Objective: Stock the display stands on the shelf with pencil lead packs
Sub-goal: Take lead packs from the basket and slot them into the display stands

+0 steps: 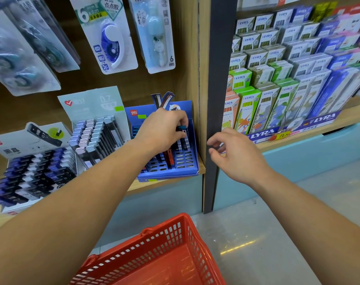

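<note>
Pencil lead pack [182,134], slim and dark with a teal cap, stands almost upright just right of the frame's centre. Its long axis runs top to bottom with the cap uppermost, and its lower end reaches down among the slots of the blue display stand [188,161]. The left hand [161,128] reaches in from the lower left and pinches the pack near its cap between curled fingertips and thumb. More packs already stand in the same stand, among them an orange-red pack [170,159] below the hand.

The right hand [235,154] hangs right of centre, just in front of the dark upright post [218,79]. Its fingers are loosely curled and apart, and it holds nothing.

The blue stand sits at the right end of a wooden shelf [133,187]. To its left are a stand of pastel-capped packs [96,136] and, further left, a stand of dark blue packs [37,175]. Correction tape blister cards [111,38] hang on the back wall at the upper left. Right of the post, tiered rows of LYRA pencil boxes [277,79] fill the upper right. A red plastic basket [187,227] sits at the bottom centre, over a pale grey floor [257,233].
</note>
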The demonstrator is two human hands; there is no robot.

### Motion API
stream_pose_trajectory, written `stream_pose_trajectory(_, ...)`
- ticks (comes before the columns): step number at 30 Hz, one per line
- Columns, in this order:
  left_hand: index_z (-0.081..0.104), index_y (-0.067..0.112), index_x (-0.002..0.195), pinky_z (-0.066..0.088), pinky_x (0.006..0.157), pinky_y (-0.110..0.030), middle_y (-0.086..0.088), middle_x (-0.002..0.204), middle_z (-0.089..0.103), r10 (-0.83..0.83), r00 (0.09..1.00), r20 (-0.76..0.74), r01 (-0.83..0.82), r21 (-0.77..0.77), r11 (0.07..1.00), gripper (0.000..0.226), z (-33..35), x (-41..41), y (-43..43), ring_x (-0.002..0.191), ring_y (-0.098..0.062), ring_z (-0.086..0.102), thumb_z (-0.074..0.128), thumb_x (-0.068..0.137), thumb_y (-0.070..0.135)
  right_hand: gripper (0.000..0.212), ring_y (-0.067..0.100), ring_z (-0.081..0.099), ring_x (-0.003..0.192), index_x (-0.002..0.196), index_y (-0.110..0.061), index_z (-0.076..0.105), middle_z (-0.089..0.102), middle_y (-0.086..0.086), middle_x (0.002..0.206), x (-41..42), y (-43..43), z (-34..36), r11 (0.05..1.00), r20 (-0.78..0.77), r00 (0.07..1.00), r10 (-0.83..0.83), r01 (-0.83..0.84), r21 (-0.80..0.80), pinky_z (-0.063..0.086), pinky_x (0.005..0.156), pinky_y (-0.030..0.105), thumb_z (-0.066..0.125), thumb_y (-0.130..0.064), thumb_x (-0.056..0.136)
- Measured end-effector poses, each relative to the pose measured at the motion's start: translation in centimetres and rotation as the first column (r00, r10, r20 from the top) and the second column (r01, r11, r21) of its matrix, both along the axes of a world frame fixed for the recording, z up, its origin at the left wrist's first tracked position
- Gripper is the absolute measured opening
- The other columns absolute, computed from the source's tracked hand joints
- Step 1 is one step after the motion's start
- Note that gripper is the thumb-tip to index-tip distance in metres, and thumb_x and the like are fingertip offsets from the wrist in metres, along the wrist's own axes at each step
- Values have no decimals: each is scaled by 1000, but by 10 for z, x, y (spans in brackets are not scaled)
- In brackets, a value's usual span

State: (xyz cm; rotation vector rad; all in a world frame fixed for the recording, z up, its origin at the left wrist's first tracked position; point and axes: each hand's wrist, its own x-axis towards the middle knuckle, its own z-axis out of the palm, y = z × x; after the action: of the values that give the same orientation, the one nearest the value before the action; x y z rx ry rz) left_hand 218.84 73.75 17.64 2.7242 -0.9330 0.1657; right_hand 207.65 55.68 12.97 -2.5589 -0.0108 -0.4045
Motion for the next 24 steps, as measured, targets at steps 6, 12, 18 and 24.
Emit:
stream_pose_trajectory(6,59,26,113,42,67,-32,-1,104,66,-55,981,186,31,132,991,22,-2,0,-10,95,-23,62,66,95,35,10,10,60,88,101,-29,67,49,-13,95,1,1,0,1000,-5,1000,0,0,-5,56,78,40,62,-27,92)
stream_pose_trajectory(12,61,27,117,44,70,-31,-1,111,68,12,980,198,-24,62,998,26,-9,3,-11,102,-23,63,68,94,37,12,11,61,90,104,-28,67,50,-12,99,0,1,1,1000,-16,1000,-3,3,-24,56,78,40,62,-28,93)
stream_pose_trajectory(18,57,34,95,56,79,-39,6,101,68,-3,1000,18,1,70,998,22,2,9,-8,96,-17,63,77,86,38,9,12,61,90,101,-29,66,49,-13,98,1,1,0,1000,-21,1000,-3,3,-16,56,78,40,62,-28,93)
stream_pose_trajectory(24,60,32,96,48,71,-31,11,97,60,2,1000,31,-5,70,998,22,2,15,-9,92,-13,59,77,86,40,6,11,61,90,98,-30,65,48,-13,97,2,2,2,1000,-32,999,-10,9,-14,56,79,41,61,-28,93)
